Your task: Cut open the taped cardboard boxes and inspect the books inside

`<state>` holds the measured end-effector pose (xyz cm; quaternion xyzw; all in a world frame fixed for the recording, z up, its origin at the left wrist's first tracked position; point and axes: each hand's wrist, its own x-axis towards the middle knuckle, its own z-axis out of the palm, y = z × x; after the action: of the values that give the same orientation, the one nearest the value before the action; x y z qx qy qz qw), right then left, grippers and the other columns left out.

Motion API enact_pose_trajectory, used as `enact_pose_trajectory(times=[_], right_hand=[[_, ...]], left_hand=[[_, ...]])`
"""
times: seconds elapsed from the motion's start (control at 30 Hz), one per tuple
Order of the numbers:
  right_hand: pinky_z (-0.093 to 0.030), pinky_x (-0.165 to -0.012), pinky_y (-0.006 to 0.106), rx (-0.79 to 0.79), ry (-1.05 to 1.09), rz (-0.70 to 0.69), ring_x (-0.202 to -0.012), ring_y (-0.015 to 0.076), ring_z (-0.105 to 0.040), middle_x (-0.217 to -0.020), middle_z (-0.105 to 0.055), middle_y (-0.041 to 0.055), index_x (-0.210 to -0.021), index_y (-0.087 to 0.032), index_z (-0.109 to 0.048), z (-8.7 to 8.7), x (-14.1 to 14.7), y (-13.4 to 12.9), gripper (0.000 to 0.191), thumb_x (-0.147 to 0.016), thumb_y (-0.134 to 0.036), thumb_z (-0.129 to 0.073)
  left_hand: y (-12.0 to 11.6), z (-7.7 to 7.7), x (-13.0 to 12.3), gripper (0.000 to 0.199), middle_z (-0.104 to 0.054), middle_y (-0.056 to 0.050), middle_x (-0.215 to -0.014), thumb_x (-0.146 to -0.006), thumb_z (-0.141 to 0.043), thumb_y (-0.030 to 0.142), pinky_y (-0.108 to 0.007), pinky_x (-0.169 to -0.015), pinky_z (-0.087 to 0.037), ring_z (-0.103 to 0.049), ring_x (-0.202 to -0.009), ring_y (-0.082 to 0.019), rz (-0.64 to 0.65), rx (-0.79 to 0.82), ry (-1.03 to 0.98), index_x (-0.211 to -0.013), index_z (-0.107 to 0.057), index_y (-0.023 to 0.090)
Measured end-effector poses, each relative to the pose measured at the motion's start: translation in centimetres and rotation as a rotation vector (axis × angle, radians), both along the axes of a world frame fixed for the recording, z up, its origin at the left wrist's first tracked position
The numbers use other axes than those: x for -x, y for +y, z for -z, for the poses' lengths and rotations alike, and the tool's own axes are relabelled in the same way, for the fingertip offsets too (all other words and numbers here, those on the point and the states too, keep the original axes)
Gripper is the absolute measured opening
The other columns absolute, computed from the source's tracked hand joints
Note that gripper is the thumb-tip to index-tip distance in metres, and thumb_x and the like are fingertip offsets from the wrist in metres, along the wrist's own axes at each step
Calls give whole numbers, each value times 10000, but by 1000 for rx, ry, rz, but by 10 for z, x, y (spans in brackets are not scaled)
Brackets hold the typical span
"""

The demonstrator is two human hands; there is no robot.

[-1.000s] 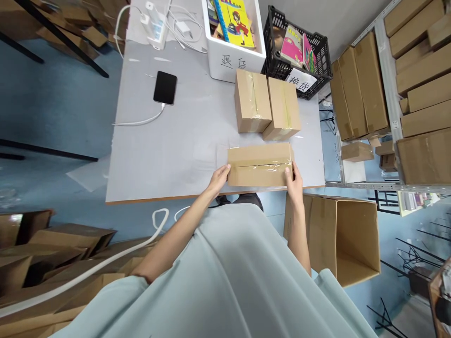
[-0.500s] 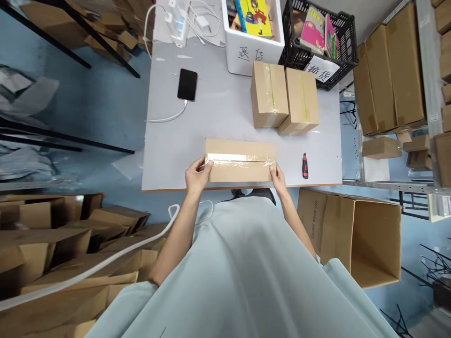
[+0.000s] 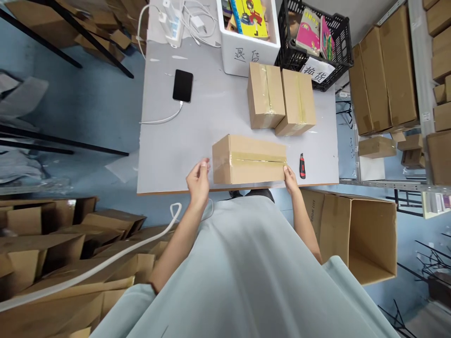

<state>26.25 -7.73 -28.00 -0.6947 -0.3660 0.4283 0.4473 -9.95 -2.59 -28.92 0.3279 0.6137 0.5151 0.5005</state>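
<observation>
A taped cardboard box lies near the front edge of the table, its left end and taped long side showing. My right hand grips the box's right end, thumb on the taped side and the other fingers partly hidden. Just off the left end is my left hand, loosely open with nothing in it and apart from the box. A red and black utility knife rests right of my right hand. Two more taped boxes, one left and one right, stand side by side farther back.
At the back are a white bin and a black crate with books inside. A phone with a cable lies on the left of the table. An open carton stands below right; cartons fill the lower left.
The box has turned to show its left end and shifted slightly right. My left hand has let go of it, while my right hand keeps hold.
</observation>
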Motion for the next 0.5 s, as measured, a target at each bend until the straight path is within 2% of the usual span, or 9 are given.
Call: enact_pose_trajectory(times=[0.1,0.2,0.3,0.4,0.5], right_hand=[[-382,-1421,580,81,-177,139,-1663,317,-578,-1688,-681,225,-1560,-131,-716,-12,-23,7,874,-995,-793,-642],[-256,-1472,610,77,-260,233,-1766,350,-428,-1811,-530,255,-1660,-97,-633,-32,-26,6,970,-986,-794,-665],[-247,-1493,546,-49,-242,152,-1801,316,-364,-1876,-457,176,-1744,-155,-568,-58,0,-4,990,-1023,-831,-626],[-211,-1513,524,-137,-172,21,-1808,289,-347,-1873,-482,78,-1754,-246,-579,-87,38,-10,933,-1056,-866,-583],[-185,-1524,525,-140,-161,7,-1827,303,-294,-1887,-456,29,-1759,-287,-578,-111,61,-10,962,-997,-862,-704]], left_hand=[[9,7,-7,611,-654,-231,-1686,-969,-838,590,-512,-1361,-469,-611,-1609,-356,22,170,-45,-1423,-755,189],[12,7,-24,596,-756,-245,-1535,-947,-841,624,-557,-1279,-559,-712,-1490,-384,189,205,-157,-1332,-779,173],[9,-2,-42,575,-829,-196,-1397,-926,-847,638,-531,-1246,-595,-758,-1413,-356,320,86,-232,-1272,-795,182],[6,-16,-55,547,-842,-184,-1364,-881,-897,598,-525,-1242,-601,-760,-1409,-354,311,61,-224,-1225,-805,183],[4,-37,-60,582,-841,-195,-1360,-833,-935,591,-530,-1203,-627,-791,-1336,-358,285,46,-200,-1216,-829,165]])
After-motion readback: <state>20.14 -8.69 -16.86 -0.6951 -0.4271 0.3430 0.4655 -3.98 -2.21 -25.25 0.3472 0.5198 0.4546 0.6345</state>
